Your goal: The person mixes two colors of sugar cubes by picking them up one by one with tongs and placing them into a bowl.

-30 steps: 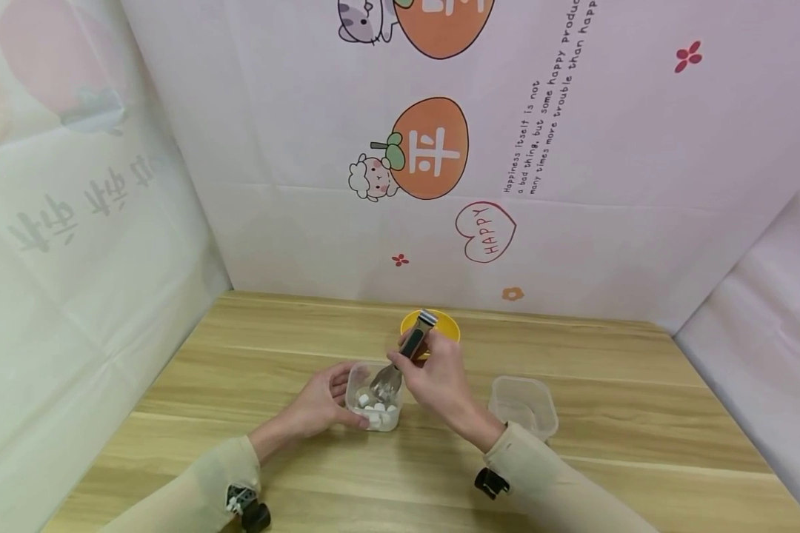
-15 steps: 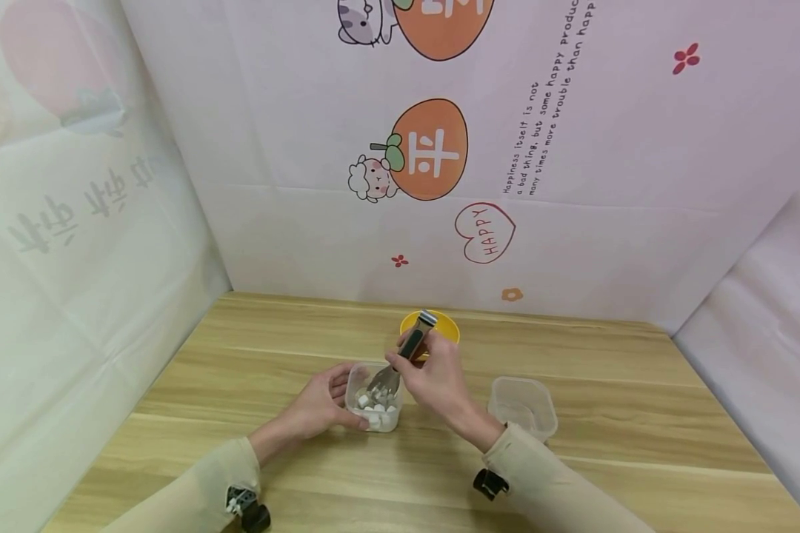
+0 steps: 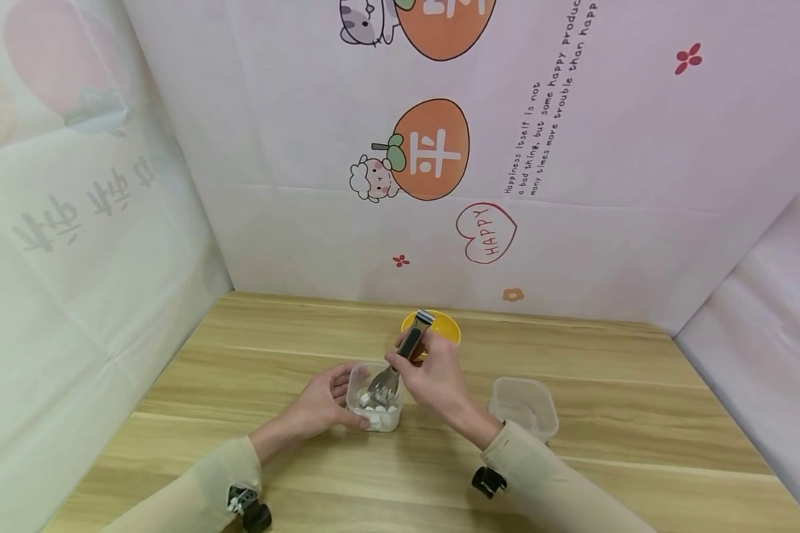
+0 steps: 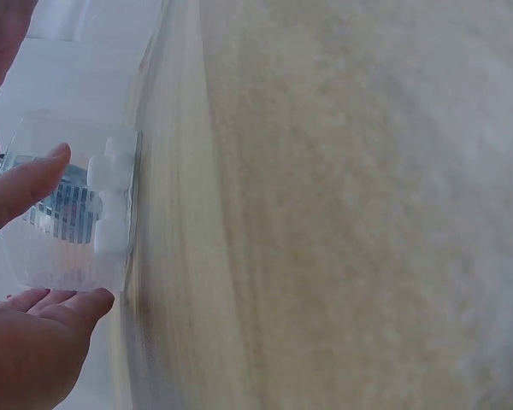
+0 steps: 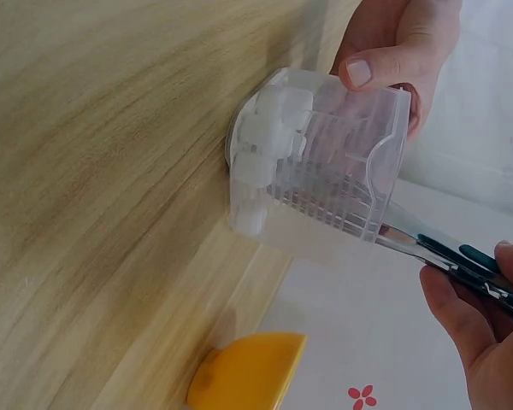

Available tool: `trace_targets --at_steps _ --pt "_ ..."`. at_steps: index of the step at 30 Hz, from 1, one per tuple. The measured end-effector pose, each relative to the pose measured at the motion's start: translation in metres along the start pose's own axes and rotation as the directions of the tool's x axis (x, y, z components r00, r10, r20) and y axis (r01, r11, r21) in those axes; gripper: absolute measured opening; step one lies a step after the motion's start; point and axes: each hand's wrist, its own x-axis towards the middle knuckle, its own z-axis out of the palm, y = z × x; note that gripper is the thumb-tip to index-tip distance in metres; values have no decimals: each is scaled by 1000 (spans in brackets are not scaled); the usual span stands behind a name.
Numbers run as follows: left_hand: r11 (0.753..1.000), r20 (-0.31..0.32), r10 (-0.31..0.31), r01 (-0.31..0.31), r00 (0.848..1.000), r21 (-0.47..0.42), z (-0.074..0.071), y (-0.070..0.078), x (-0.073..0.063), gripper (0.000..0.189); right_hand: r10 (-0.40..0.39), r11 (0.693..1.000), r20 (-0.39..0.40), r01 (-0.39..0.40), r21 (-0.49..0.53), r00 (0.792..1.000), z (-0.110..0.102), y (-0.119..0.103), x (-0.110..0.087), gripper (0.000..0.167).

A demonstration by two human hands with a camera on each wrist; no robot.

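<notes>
In the head view, my left hand (image 3: 316,403) holds a clear plastic container (image 3: 375,400) upright on the table, thumb on its near side and fingers along its left side. Small white rounded chunks (image 5: 265,128) lie in the bottom of the container. My right hand (image 3: 436,374) grips metal tongs (image 3: 410,344) with dark green grip panels, handle tilted up and away. Their slotted ends (image 4: 68,209) reach down inside the container, among or just above the chunks. Whether a chunk sits between the tong ends is unclear.
A yellow bowl (image 3: 448,326) stands behind my right hand, partly hidden by it. A second clear container (image 3: 523,407) stands right of the right wrist, partly behind the sleeve. The wooden table (image 3: 293,333) ends at a printed back wall (image 3: 293,222).
The tongs' ends have shifted slightly within the container, and their handle has tilted a little. The left hand, containers and bowl stay where they were.
</notes>
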Motion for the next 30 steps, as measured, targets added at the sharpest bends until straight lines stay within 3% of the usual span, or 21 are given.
trace_targets --at_steps 15,23,30 --pt "1000 2 4 -4 1000 -6 0 -4 2 95 56 998 -19 -56 19 998 -3 2 1 20" --pt "1000 2 -7 7 1000 -12 0 -3 2 97 64 998 -107 -61 26 992 -5 5 7 21" --pt "1000 -5 -12 12 1000 -3 -1 -4 2 99 176 982 -161 -161 101 971 -12 3 15 17"
